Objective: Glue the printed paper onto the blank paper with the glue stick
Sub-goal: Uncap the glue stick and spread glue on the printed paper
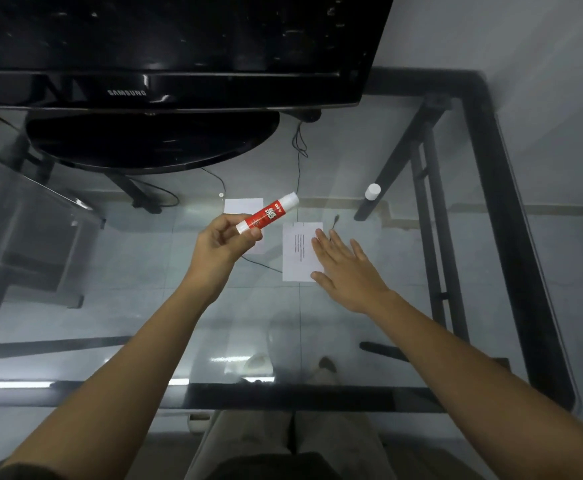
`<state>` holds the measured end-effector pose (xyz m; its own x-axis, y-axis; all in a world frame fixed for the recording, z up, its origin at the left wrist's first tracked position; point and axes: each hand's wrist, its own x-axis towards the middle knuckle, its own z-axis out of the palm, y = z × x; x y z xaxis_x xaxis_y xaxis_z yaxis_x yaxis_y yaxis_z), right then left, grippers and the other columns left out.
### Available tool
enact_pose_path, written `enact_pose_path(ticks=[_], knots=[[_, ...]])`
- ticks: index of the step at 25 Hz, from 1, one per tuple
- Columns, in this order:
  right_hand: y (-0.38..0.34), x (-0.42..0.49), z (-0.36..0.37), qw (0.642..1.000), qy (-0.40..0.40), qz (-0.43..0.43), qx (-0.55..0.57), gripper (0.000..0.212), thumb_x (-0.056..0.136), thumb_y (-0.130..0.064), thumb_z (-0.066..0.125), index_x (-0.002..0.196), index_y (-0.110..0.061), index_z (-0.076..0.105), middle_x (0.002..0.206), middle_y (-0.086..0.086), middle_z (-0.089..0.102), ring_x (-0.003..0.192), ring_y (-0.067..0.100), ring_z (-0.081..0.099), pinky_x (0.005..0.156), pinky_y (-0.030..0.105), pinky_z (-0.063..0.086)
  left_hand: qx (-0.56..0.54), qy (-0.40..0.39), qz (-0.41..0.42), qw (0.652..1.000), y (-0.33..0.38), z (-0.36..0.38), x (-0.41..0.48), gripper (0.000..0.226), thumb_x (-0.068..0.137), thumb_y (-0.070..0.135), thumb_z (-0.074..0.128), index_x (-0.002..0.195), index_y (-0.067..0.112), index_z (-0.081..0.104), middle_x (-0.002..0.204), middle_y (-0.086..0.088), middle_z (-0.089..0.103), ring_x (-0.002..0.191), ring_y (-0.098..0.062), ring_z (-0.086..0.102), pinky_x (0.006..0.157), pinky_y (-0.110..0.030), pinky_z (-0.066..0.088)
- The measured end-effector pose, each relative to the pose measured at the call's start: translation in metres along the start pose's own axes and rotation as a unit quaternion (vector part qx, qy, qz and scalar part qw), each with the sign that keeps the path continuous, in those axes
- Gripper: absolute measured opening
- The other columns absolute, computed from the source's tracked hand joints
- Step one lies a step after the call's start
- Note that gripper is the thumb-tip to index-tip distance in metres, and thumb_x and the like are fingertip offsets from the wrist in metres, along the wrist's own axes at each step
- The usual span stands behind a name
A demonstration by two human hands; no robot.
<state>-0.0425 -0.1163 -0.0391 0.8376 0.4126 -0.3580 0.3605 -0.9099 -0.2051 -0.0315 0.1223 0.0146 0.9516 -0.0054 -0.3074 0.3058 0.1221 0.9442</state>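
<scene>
The left hand [226,242] pinched the glue stick [267,213] by its base, axis slanting up-right. The printed paper [297,252] lay just right of it on the counter, under the straight fingers of the right hand [347,271]. The blank paper [243,205] lay behind the stick.

We see a glue stick [267,214] raised at frame centre, with a hand flat on the printed paper [297,252] beside it.
The left hand [224,240] pinches the stick's lower end, tilting it up to the right over the blank paper [243,205]. The right hand [345,268], fingers straight, covers the printed paper's right edge. Further right a white cap [372,192] stands on the glass table [511,237], and a black monitor [179,39] fills the upper left.
</scene>
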Motion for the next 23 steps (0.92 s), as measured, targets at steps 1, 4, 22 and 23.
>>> enact_pose_path(ticks=[1, 4, 22, 23], knots=[[0.002, -0.002, 0.001, 1.0, 0.009, 0.004, 0.022, 0.065, 0.097, -0.046, 0.027, 0.147, -0.017, -0.002, 0.158, 0.0, -0.007, 0.144, 0.018, -0.01, 0.113, 0.04, -0.006, -0.018, -0.01, -0.007, 1.0, -0.003, -0.001, 0.001, 0.026, 0.071, 0.03, 0.077, 0.095, 0.027, 0.068, 0.098, 0.0, 0.069, 0.098, -0.023, 0.064, 0.087, -0.032, 0.051], [0.005, -0.003, -0.003, 0.995, 0.058, 0.0, 0.087, 0.066, 0.092, -0.046, 0.042, 0.146, -0.017, 0.017, 0.158, 0.001, 0.011, 0.144, 0.018, 0.004, 0.115, 0.041, 0.002, -0.137, -0.028, -0.04, 0.989, -0.01, -0.001, 0.005, 0.016, 0.083, 0.02, 0.065, 0.099, 0.022, 0.068, 0.096, 0.004, 0.071, 0.087, -0.011, 0.066, 0.08, -0.021, 0.052], [0.01, -0.002, 0.015, 0.992, 0.114, 0.03, 0.046, 0.075, 0.085, -0.059, 0.034, 0.147, -0.02, 0.015, 0.157, -0.005, 0.012, 0.144, 0.01, 0.006, 0.113, 0.036, -0.009, 0.334, -0.142, 0.061, 0.93, -0.013, 0.013, 0.015, 0.022, 0.076, 0.024, 0.074, 0.094, 0.022, 0.062, 0.091, 0.015, 0.064, 0.083, 0.006, 0.06, 0.064, -0.006, 0.047], [0.012, -0.002, 0.016, 0.992, 0.111, 0.032, 0.046, 0.075, 0.085, -0.059, 0.034, 0.147, -0.02, 0.015, 0.157, -0.005, 0.012, 0.144, 0.01, 0.006, 0.113, 0.036, -0.009, 0.37, -0.156, 0.084, 0.912, -0.01, 0.013, 0.016, 0.023, 0.075, 0.026, 0.075, 0.095, 0.022, 0.063, 0.092, 0.014, 0.064, 0.083, 0.006, 0.061, 0.065, -0.005, 0.047]])
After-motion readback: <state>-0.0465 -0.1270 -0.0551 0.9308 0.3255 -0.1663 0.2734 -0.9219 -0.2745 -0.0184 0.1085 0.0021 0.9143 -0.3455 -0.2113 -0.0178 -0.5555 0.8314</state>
